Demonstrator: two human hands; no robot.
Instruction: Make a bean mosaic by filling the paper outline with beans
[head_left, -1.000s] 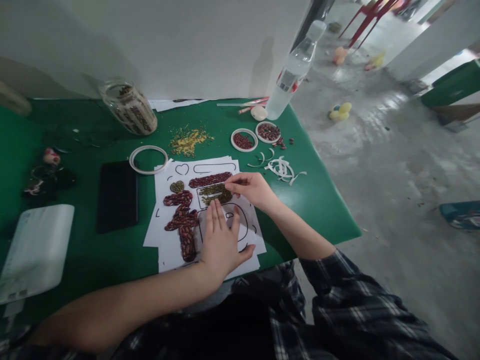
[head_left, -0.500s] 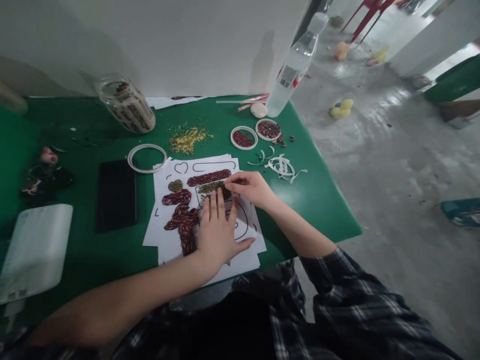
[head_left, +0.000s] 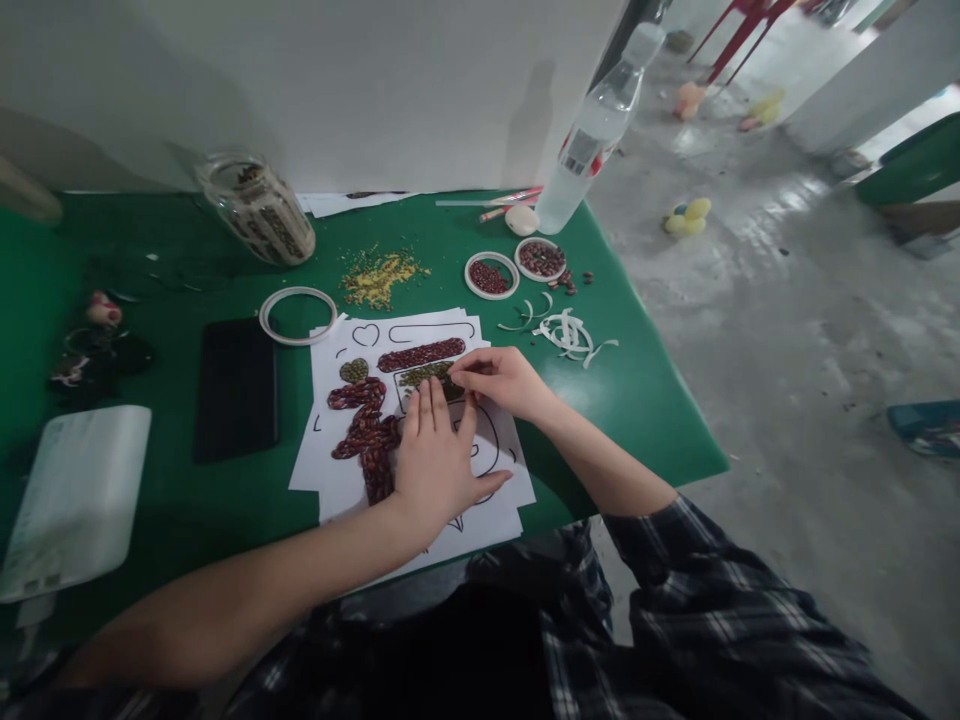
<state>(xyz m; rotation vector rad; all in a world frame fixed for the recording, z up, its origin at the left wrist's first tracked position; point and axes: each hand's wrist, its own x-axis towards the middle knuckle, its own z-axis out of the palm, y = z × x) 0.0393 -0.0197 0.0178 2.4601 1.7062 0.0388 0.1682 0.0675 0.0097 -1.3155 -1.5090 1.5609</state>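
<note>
White paper sheets point(head_left: 341, 345) with black outlines lie on the green table. My left hand point(head_left: 439, 455) rests on the top sheet, fingers stretched and thumb apart. My right hand point(head_left: 499, 380) is at the right end of the green beans point(head_left: 420, 377), thumb and forefinger pinched together; anything between them is too small to make out. Dark red beans fill a long bar point(head_left: 421, 354) above and a branching shape point(head_left: 367, 425) to the left. A small round patch of green beans point(head_left: 354, 370) sits above that shape.
Two round lids hold red beans point(head_left: 489, 277) and brown beans point(head_left: 541, 259). Around them are a bottle point(head_left: 592, 130), white strips point(head_left: 568, 333) and yellow crumbs point(head_left: 381, 278). A jar point(head_left: 259, 210), tape ring point(head_left: 298, 290), black tablet point(head_left: 236, 390) and white box point(head_left: 79, 500) stand left.
The whole view has shifted slightly, so things on the table appear a little further right. Both hands keep nearly the same places on the paper.
</note>
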